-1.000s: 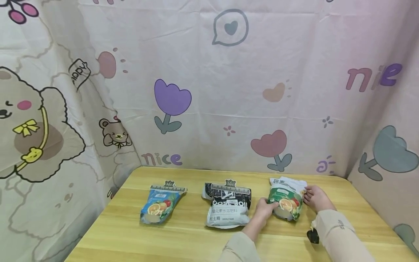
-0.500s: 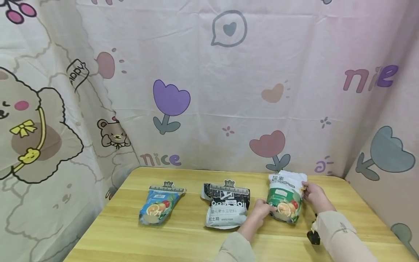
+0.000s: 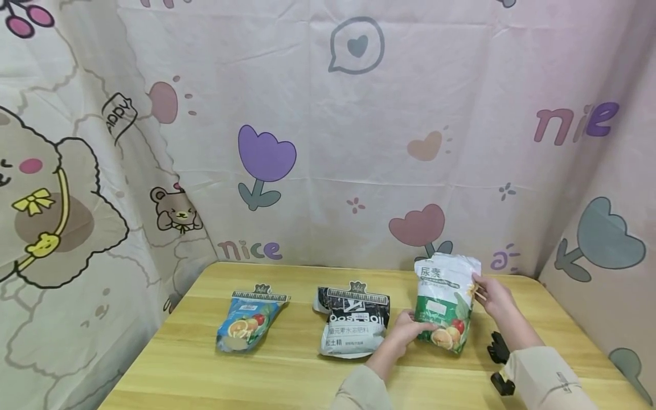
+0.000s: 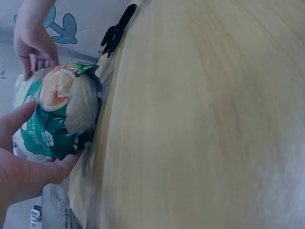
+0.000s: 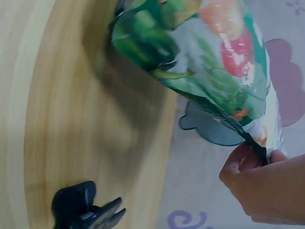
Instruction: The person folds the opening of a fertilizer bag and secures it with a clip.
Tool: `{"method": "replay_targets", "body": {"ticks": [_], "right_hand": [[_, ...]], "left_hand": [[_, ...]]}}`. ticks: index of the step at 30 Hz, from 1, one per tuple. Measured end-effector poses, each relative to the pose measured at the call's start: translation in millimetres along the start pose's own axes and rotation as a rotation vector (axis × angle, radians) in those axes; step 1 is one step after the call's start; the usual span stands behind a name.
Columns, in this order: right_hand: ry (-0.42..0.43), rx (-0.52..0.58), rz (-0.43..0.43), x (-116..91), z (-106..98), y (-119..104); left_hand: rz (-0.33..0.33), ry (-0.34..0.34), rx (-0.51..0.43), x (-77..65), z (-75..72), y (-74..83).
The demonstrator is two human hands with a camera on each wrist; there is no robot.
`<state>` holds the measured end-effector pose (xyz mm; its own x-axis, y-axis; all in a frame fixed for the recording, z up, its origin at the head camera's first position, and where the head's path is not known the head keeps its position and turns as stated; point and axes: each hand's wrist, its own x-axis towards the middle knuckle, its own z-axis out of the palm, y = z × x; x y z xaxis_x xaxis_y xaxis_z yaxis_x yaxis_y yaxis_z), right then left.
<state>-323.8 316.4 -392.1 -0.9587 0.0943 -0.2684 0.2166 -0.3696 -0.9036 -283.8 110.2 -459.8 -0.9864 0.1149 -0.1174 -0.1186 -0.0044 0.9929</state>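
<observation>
Hanging cloth (image 3: 333,222): spread behind the counter (image 3: 230,381); cut off at the sides and top of the head view.
Counter: its near edge is not shown.
Green-and-white bag (image 3: 438,296): held over the counter's right part, beside the black-and-white bag (image 3: 353,330). Since a second ago it has been brought more upright, its top raised and more of its white upper half turned into view. By judgement, it is being stood up, and its unclipped top is left better placed for handling. Whether its base is touching the counter cannot be told.
Black-and-white bag: left where it was, its top crossed by a piano-patterned clip (image 3: 364,297).
Blue bag (image 3: 248,322): also unmoved, similarly clipped, farthest left.
Left grip (image 3: 407,329): closed on the bag's lower left, thumb in front; the fingers beneath are partly hidden.
Right grip (image 3: 493,295): the bag's right edge is pinched near the top.
Black clip (image 3: 498,348): more exposed now, though partly covered by the right sleeve (image 3: 548,376); cut off in the right wrist view.
</observation>
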Motion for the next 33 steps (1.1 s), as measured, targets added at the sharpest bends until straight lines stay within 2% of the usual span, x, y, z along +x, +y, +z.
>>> {"method": "replay_targets", "body": {"ticks": [7,11,18,24,29,33], "right_hand": [[-0.099,-0.122,-0.081,-13,9,-5],[-0.11,-0.134,-0.121,-22,10,-6],[-0.163,-0.219,-0.192,-38,11,-8],[-0.211,-0.218,-0.218,-49,6,-9],[-0.255,-0.204,-0.221,-55,-3,-8],[-0.275,-0.203,-0.22,-61,-11,-9]], "left_hand": [[0.064,-0.072,0.013,0.1,-5.8,1.1],[0.088,-0.096,0.055,-1.9,-7.5,3.3],[0.144,-0.12,0.143,-4.6,-4.8,2.9],[0.212,-0.116,0.263,-8.7,-1.9,0.5],[0.207,-0.146,0.314,-13.6,-3.9,1.9],[0.219,-0.166,0.403,-15.8,-4.3,4.1]]}}
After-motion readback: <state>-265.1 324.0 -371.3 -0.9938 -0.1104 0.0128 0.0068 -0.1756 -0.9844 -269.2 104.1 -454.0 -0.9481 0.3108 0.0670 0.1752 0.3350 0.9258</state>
